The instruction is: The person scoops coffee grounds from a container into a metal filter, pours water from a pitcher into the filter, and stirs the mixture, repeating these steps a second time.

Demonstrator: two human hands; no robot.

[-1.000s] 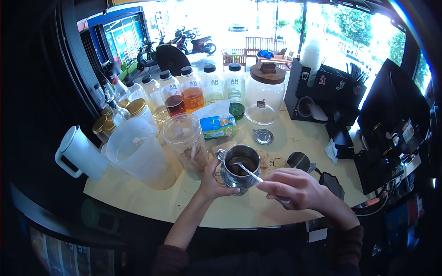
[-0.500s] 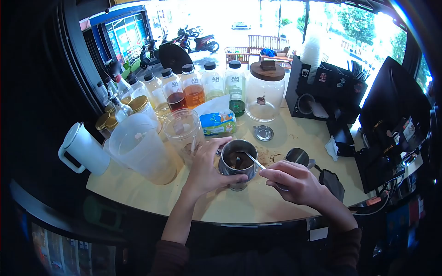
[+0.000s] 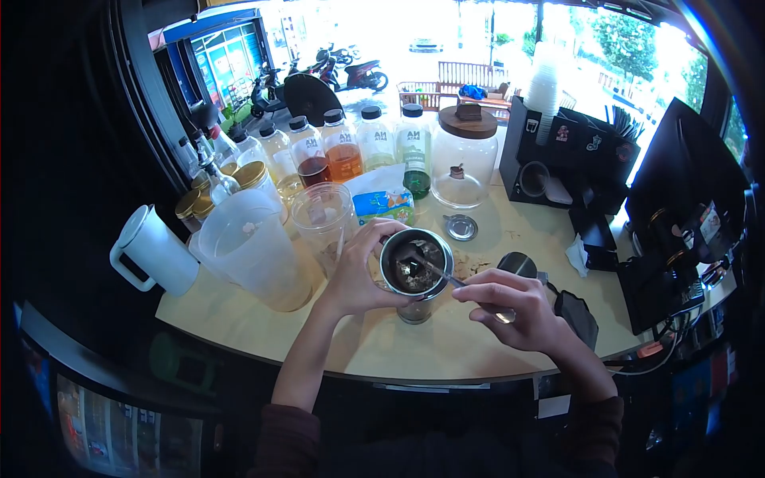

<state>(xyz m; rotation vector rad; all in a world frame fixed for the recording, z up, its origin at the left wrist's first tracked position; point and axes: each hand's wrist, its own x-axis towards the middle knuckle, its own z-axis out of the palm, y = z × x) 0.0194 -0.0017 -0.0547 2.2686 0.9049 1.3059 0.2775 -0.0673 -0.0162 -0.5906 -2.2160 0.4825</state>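
Observation:
My left hand is wrapped round a metal cup, whose mouth tips toward me. Dark residue and some liquid show inside it. In my right hand is a metal spoon, its far end inside the cup. Beneath the cup stands a clear glass, mostly hidden by it. A clear plastic jar is just left of the cup. Right of the cup, brown powder lies scattered on the table, near a dark round-topped container partly behind my right hand.
A large translucent pitcher and a white jug stand at left. Several bottles line the back, beside a wooden-lidded glass jar. A small metal lid lies behind the cup. A black monitor is at right.
The metal cup has lifted and tilted toward me, so more of its inside shows. The spoon stays in it, and the whole view has shifted slightly.

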